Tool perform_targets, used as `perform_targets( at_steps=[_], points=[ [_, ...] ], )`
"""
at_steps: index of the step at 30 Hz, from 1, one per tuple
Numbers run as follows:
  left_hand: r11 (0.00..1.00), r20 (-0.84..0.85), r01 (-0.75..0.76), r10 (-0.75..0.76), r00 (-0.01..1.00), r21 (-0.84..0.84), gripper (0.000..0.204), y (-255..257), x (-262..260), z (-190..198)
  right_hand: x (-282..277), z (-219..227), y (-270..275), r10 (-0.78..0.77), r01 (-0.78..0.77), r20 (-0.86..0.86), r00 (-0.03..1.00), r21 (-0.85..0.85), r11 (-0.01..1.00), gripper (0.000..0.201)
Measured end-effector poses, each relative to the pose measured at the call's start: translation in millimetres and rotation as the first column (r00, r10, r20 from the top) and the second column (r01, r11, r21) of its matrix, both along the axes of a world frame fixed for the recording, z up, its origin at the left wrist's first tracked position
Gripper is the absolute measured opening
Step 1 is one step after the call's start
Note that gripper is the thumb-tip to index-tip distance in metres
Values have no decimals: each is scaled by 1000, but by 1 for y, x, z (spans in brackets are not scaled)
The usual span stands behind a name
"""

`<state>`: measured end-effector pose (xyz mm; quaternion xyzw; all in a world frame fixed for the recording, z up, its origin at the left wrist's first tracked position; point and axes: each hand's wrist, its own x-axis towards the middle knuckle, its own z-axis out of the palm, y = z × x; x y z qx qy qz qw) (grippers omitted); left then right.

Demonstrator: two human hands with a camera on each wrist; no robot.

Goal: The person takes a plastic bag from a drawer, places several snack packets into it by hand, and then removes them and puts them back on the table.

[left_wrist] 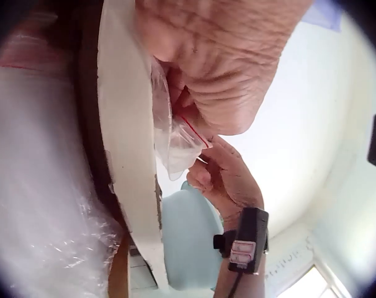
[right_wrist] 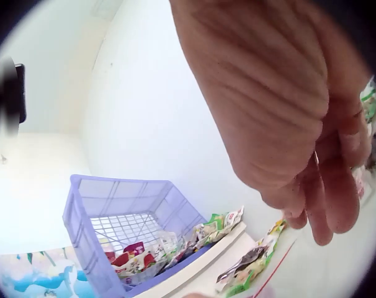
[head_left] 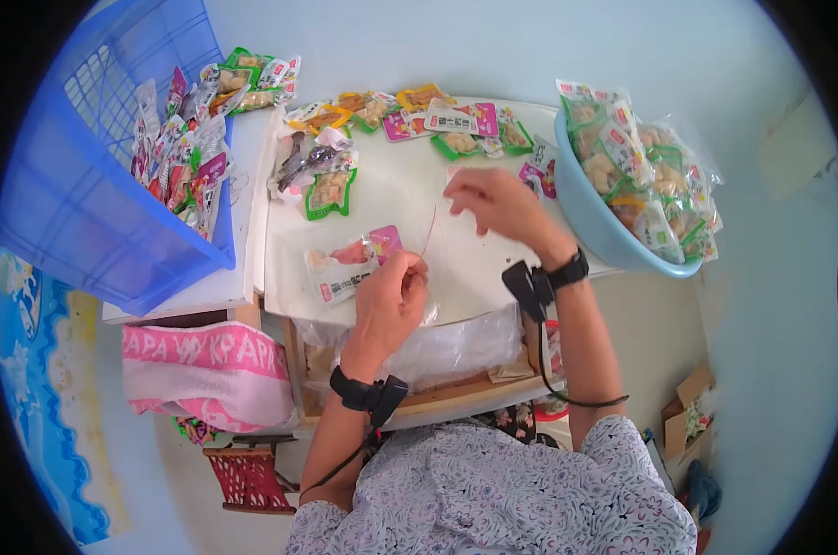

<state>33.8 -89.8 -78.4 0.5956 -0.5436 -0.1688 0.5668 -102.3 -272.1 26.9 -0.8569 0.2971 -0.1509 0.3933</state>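
Observation:
In the head view my left hand (head_left: 388,298) pinches a clear plastic zip bag (left_wrist: 183,154) over the front of the white table (head_left: 396,203). The bag's red closing strip (head_left: 430,231) shows as a thin line slanting up from the fingertips. My right hand (head_left: 504,208) hovers to the right of the strip, fingers loosely bent and nothing in them. To the left of my left hand lies a white and purple snack packet (head_left: 349,264) with a meat picture. The right wrist view shows the right fingers (right_wrist: 337,192) apart from the red strip.
A blue crate (head_left: 113,199) full of packets stands on the left. At the right, a light blue basin (head_left: 590,217) is heaped with packets. More packets (head_left: 456,118) line the table's back edge. An open drawer (head_left: 465,356) below holds clear plastic bags.

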Motion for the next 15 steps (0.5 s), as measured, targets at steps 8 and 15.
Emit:
perform_targets(
  at_steps=[8, 15],
  points=[
    [997, -68, 53, -56, 996, -53, 10, 3, 4, -1, 50, -20, -143, -361, 283, -33, 932, -558, 780, 19],
    [996, -15, 51, -52, 999, -79, 12, 4, 7, 5, 75, -24, -167, -614, 351, -247, 750, -638, 685, 61]
  ],
)
